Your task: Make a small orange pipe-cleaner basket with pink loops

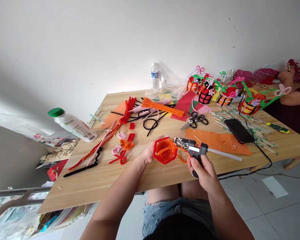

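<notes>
My left hand (150,151) grips the left side of a small basket (166,154), which has a red rim and orange inner walls that look like pipe cleaner. The basket's opening tilts towards me, and an orange pipe cleaner (182,158) trails from its right side. In my right hand (202,168) is a black glue gun (190,146) with a clear glue stick out of its back. Its nozzle, crusted with dried glue, is at the basket's upper right rim. Whether the tip touches the rim I cannot tell. Most fingers of my left hand are hidden behind the basket.
Left of the basket lie coiled pipe-cleaner pieces (126,145) and a white bottle (72,123). Behind are pipe-cleaner bundles (162,108) and scissors (195,120). A phone (239,130), wrapped sticks (262,138), a screwdriver (277,127) and finished flower baskets (226,99) stand right. Another person's hand (287,77) shows far right.
</notes>
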`<state>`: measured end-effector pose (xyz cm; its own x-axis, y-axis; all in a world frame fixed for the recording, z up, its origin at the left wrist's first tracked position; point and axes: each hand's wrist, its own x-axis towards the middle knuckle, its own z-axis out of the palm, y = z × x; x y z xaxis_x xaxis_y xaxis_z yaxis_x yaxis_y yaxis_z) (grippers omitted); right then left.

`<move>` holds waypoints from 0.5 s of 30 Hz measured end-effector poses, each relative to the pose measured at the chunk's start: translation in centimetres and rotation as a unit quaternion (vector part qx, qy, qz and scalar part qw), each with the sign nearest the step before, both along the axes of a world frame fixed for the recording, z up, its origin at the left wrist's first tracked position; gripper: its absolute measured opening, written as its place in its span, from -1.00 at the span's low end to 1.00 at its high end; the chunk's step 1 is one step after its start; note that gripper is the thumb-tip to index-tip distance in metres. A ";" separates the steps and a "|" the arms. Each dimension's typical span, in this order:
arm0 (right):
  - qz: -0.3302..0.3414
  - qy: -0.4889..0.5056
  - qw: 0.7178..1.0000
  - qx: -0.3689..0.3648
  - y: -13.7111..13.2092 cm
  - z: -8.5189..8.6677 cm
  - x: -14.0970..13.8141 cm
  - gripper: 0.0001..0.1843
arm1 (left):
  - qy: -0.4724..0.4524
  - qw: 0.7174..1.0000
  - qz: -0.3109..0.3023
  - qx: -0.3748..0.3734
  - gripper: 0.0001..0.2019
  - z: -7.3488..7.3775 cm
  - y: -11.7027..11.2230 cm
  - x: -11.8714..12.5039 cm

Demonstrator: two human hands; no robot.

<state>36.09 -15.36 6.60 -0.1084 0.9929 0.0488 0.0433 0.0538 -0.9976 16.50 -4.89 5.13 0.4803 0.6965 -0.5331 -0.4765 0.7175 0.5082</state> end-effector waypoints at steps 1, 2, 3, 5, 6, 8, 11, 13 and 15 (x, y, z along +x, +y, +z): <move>-0.001 -0.001 1.000 0.000 0.0 0.0 0.0 -0.66 | 0.004 1.000 -0.002 -0.001 -0.69 -0.1 0.0 0.0; -0.003 -0.002 1.000 0.000 0.0 -0.1 0.0 -0.66 | 0.008 1.000 -0.004 -0.001 -0.69 -0.2 0.1 -0.1; -0.004 -0.002 1.000 0.001 0.0 -0.1 0.0 -0.66 | 0.010 1.000 -0.005 -0.001 -0.69 -0.3 0.1 -0.1; -0.004 -0.001 1.000 0.005 0.0 -0.1 0.0 -0.66 | 0.015 1.000 -0.005 0.001 -0.70 -0.3 0.1 -0.1; -0.002 -0.001 1.000 0.008 0.0 -0.1 0.0 -0.67 | 0.018 1.000 -0.002 0.005 -0.71 -0.3 0.1 -0.1; 0.003 -0.001 1.000 0.016 0.0 0.0 0.0 -0.70 | 0.028 1.000 0.000 0.010 -0.71 -0.1 0.0 0.0; 0.007 0.004 1.000 0.017 0.1 0.1 0.0 -0.73 | 0.045 0.999 -0.004 0.013 -0.68 0.1 -0.1 0.0; 0.007 0.010 1.000 0.016 0.0 0.2 0.0 -0.73 | 0.045 0.999 -0.005 0.016 -0.69 0.2 -0.2 0.0; 0.007 0.014 1.000 0.019 0.0 0.3 0.0 -0.73 | 0.042 0.999 -0.003 0.020 -0.71 0.2 -0.2 0.0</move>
